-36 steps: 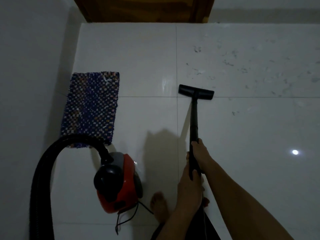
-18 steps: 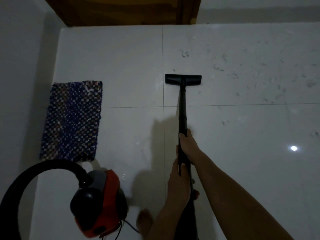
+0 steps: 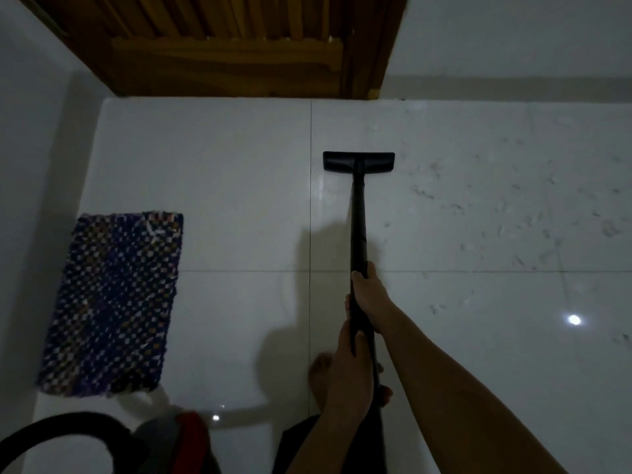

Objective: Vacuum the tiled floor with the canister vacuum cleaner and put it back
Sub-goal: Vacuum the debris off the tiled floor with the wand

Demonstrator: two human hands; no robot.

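Canister vacuum cleaner (image 3: 178, 439): nearest item, a red-and-grey body at the bottom left edge of my view, cut off by the frame. A second ago it showed whole and higher in the view, so the person has stepped on ahead of it.

Hose (image 3: 68, 425): black loop rising from the body and running off the bottom left corner.

Bare foot (image 3: 319, 374): on the tile, just left of the nearer hand.

Left hand (image 3: 349, 378): the nearer grip, its fingers (image 3: 354, 340) curled round the near end of the wand (image 3: 358, 217).

Right hand (image 3: 371, 295): further along the same wand, wrapped closed round it. Neither hand holds anything else.

Mat (image 3: 116, 302): blue woven, flat on the floor to the left, well apart from the wand.

Floor nozzle (image 3: 358, 161): flat on the tiled floor (image 3: 222, 172), now well beyond the cross grout line it sat on a second ago, and nearer the door (image 3: 222, 46).

Debris (image 3: 513, 206): pale scraps scattered right of the nozzle, not touching it.

Judgement: I read the forward stroke as nearly spent. The littered strip to the right remains, and the putting back has not begun.
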